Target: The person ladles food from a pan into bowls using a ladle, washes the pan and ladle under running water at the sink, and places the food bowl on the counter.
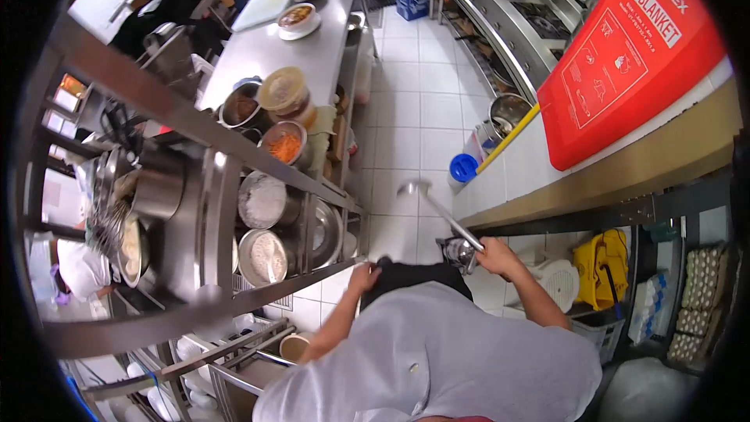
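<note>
My right hand (500, 258) is wrapped around the handle end of a metal ladle (451, 220). The ladle points forward over the tiled floor, its bowl farthest from me. My left hand (362, 277) is low beside the black cloth at my waist, close to the shelf rack's edge. Its fingers look curled, with a small dark thing at their tips that I cannot make out. On the rack near that hand stand a container of white powder with a scoop (263, 256), another tub of white powder (264, 200) and a steel bowl (323, 233).
A steel counter (254, 55) on the left bears bowls of food and a tub of shredded carrot (284, 146). To the right are stoves (508, 12), a red fire blanket case (625, 55) and a yellow mop bucket (603, 267). A tiled aisle (398, 125) runs ahead. Another person's sleeve (82, 270) shows at far left.
</note>
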`<state>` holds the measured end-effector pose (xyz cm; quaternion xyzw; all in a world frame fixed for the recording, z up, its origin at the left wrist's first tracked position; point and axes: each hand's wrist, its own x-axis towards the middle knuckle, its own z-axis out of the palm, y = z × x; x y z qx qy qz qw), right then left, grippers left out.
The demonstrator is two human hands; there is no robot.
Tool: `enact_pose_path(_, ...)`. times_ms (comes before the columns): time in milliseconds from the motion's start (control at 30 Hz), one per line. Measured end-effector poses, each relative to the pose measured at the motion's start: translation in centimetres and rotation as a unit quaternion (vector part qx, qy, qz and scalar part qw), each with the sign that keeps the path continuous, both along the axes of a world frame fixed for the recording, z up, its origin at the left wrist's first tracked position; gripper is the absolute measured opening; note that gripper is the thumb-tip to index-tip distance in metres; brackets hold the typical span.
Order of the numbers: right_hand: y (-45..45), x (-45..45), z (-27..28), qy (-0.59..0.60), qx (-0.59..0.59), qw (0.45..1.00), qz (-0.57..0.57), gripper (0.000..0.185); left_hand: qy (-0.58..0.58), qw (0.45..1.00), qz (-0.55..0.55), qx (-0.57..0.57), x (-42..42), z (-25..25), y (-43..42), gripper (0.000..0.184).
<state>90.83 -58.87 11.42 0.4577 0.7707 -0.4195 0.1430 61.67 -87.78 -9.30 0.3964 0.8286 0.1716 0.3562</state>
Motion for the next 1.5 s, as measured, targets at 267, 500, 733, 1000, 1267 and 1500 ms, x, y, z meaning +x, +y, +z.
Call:
enact_pose_path(267,4.9,-14.0,-4.2,0.116,0.163,0.914,-0.352,0.036,-0.053,0.997,-0.042,0.023,-10.4,1.4,29.1,0.042)
enact_pose_path(500,21.4,-21.0,-9.1,0.062,0.181,0.850,-0.491,0.034,-0.169,0.979,-0.075,-0.090,-18.3,-3.5,45.5,0.043)
enact_pose_path(733,37.0,-18.0,-16.9,0.154,-0.153,0.759,-0.614,0.020,-0.135,0.990,-0.026,-0.035,-29.0,-5.1,59.6,0.039)
enact_pose_path(1000,46.4,-14.1,-22.4,-0.016,-0.070,0.906,-0.418,0.016,-0.276,0.938,0.149,0.148,-40.1,5.9,74.9,0.035)
enact_pose_path(1267,68.7,-31.4,-12.2,-0.185,0.113,0.952,-0.214,0.046,-0.172,0.923,0.187,0.288,-55.4,9.1,85.9,0.034)
enact_pose_path(1500,94.5,-70.8,-3.2,0.322,0.159,0.933,0.033,0.036,-0.098,0.857,0.313,0.397,-63.7,18.1,99.0,0.029)
